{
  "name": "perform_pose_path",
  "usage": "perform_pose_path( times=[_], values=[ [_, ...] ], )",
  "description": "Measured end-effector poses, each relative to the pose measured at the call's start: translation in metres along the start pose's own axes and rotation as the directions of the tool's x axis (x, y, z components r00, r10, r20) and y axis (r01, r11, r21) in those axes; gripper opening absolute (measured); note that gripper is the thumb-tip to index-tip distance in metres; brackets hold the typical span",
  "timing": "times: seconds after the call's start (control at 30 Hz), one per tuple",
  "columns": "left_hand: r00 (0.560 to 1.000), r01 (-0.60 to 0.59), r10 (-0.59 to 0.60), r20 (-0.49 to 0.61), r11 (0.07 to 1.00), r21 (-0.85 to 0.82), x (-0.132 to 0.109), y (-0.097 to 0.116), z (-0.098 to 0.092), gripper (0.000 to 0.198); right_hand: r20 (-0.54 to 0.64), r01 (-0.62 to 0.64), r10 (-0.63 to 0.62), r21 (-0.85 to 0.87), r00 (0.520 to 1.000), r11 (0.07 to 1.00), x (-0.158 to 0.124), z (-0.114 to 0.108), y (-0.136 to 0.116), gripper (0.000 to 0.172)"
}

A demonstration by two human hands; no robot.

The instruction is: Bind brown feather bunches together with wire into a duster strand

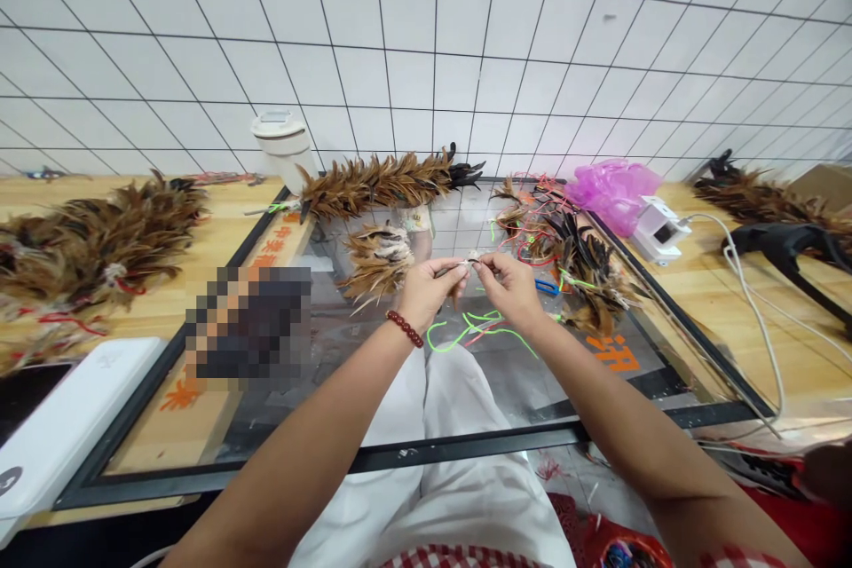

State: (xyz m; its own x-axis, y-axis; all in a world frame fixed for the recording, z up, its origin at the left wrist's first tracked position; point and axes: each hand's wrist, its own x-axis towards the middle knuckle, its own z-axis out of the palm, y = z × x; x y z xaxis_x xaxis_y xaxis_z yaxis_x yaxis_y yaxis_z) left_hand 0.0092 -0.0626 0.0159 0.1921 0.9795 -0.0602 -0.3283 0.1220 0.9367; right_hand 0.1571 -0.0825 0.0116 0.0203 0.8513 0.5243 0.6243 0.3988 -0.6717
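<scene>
My left hand (429, 288), with a red bead bracelet (405, 329) at its wrist, pinches a small brown feather (456, 291) over the glass panel (373, 355). My right hand (509, 284) is closed at the feather's pale end, fingertips nearly touching the left ones. Fingers hide most of what is held. Beside the left hand lies a pile of loose brown feathers (376, 259). Green cord (459, 337) trails below both hands. A blue-handled tool (547, 286), partly covered, sits right of my right hand, near a heap of dark feathers (589, 262).
A long feather garland (379, 184) lies along the back edge beside a white canister (284, 146). More feather strands (99, 235) rest at left. A purple plastic bag (612, 191), a white device (658, 231) with a cable and a black curved object (792, 250) are at right.
</scene>
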Motion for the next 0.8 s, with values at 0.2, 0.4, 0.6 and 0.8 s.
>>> perform_pose_path(
  times=[0.2, 0.4, 0.6, 0.8],
  values=[
    [0.918, -0.312, 0.386, -0.086, 0.841, 0.443, 0.002, -0.001, -0.006, 0.008, 0.097, -0.048, 0.035, 0.140, 0.995, 0.989, -0.004, 0.002, -0.014, 0.021],
    [0.928, -0.324, 0.369, -0.049, 0.865, 0.384, -0.001, 0.007, 0.000, 0.005, 0.047, -0.189, 0.192, 0.503, 0.980, 0.843, -0.001, 0.000, -0.022, 0.022],
    [0.985, -0.126, 0.129, -0.116, 0.991, 0.036, -0.003, 0.013, 0.004, 0.019, 0.015, -0.192, 0.218, 0.539, 0.976, 0.820, 0.000, -0.006, -0.023, 0.018],
    [0.954, 0.248, -0.172, 0.246, 0.911, -0.328, 0.001, 0.023, -0.012, 0.023, -0.059, -0.080, 0.110, 0.373, 0.992, 0.924, 0.001, -0.012, -0.017, 0.017]
  ],
)
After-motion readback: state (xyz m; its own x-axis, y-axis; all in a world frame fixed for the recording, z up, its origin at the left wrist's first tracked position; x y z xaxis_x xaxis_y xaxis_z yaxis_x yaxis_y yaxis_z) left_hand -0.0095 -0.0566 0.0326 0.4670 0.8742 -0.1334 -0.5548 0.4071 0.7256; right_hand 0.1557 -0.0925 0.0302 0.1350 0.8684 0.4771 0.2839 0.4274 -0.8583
